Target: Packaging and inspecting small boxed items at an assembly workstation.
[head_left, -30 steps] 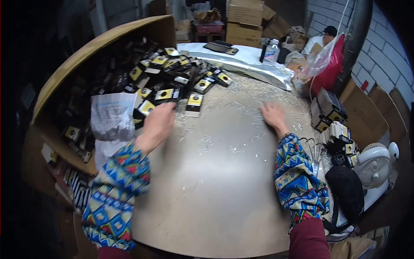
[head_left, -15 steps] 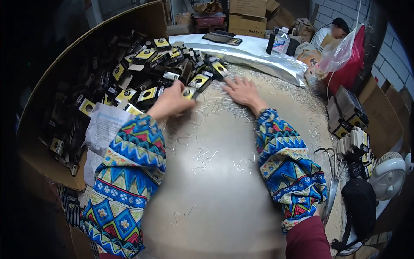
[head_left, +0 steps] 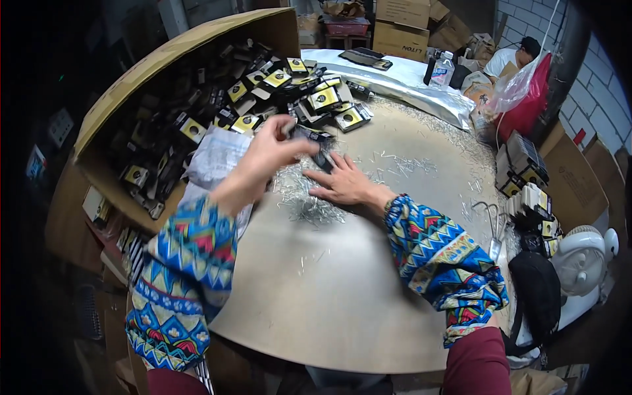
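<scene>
Silvery wires [head_left: 320, 209] lie heaped on the table [head_left: 355, 296], toward the body from the nearer right hand [head_left: 343, 182], spread open with nothing gripped, while the left hand [head_left: 263, 155] half-curls at a black box [head_left: 317, 137], its hold too blurred to tell.

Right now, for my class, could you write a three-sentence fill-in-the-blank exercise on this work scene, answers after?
1. Of the left hand and the right hand, the ____ one is nearer the open carton.
2. The small black boxes bear ____ panels.
3. The fan beside the black bag is coloured ____.
Missing words: left; yellow; white.
</scene>
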